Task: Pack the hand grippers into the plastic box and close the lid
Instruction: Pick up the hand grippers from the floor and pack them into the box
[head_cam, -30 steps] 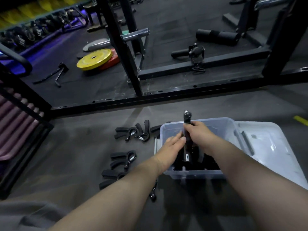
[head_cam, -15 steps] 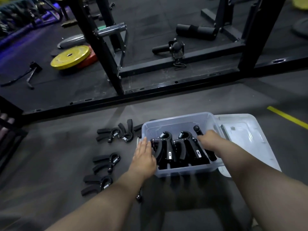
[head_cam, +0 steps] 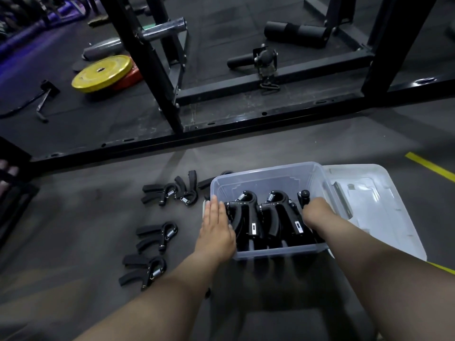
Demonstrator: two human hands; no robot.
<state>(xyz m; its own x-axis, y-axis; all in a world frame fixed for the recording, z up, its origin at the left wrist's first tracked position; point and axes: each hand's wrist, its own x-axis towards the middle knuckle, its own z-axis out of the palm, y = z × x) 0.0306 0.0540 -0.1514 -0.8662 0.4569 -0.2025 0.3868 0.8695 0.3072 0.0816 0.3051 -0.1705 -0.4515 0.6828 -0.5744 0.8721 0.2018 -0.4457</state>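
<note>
A clear plastic box [head_cam: 267, 177] stands open on the grey floor with black hand grippers [head_cam: 248, 217] packed upright inside. My left hand [head_cam: 216, 230] lies flat, fingers together, on the box's left rim against the leftmost gripper. My right hand [head_cam: 314, 212] is curled down inside the right end, around a black gripper handle [head_cam: 304, 196]; its fingers are hidden. The lid [head_cam: 376, 207] lies flat to the right of the box. Several more grippers lie on the floor at left: a pair [head_cam: 170, 191], one [head_cam: 157, 234] and another [head_cam: 144, 269].
A black steel rack frame [head_cam: 221, 129] runs across the floor just beyond the box. Yellow and red weight plates [head_cam: 103, 73] and a bar handle [head_cam: 44, 99] lie far left. Foam rollers [head_cam: 295, 33] sit behind the frame. A yellow floor line [head_cam: 428, 166] runs at right.
One second ago both hands held a gripper upright over the box. It now stands in the box's right end, my right hand still on it. My left hand moved to the left rim.
</note>
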